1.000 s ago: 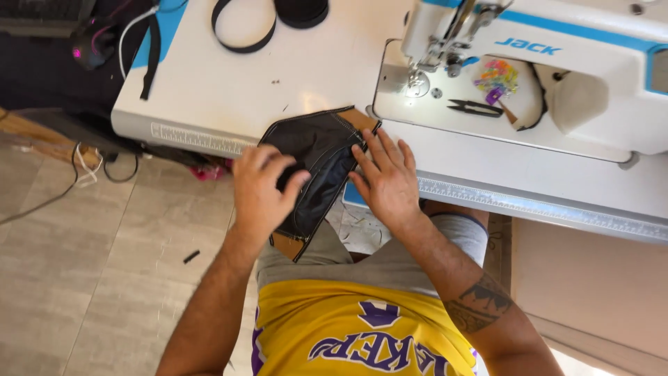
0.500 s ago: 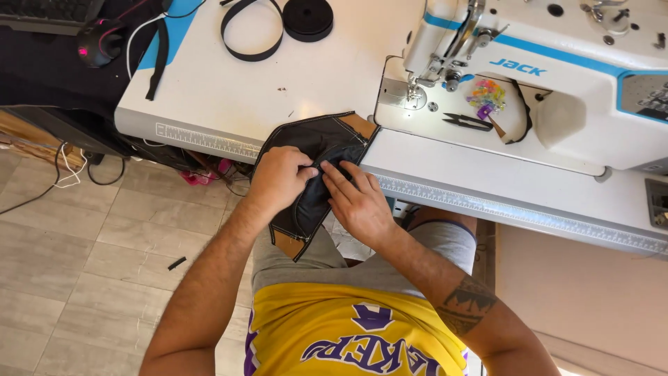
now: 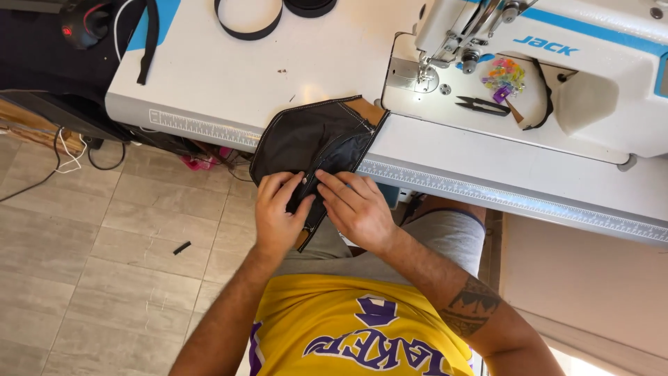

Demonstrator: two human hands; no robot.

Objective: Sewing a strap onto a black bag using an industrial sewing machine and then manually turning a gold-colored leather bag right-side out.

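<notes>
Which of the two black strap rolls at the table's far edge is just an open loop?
The left black strap loop, thin and hollow with white table showing through; the right black roll is solid.
</notes>
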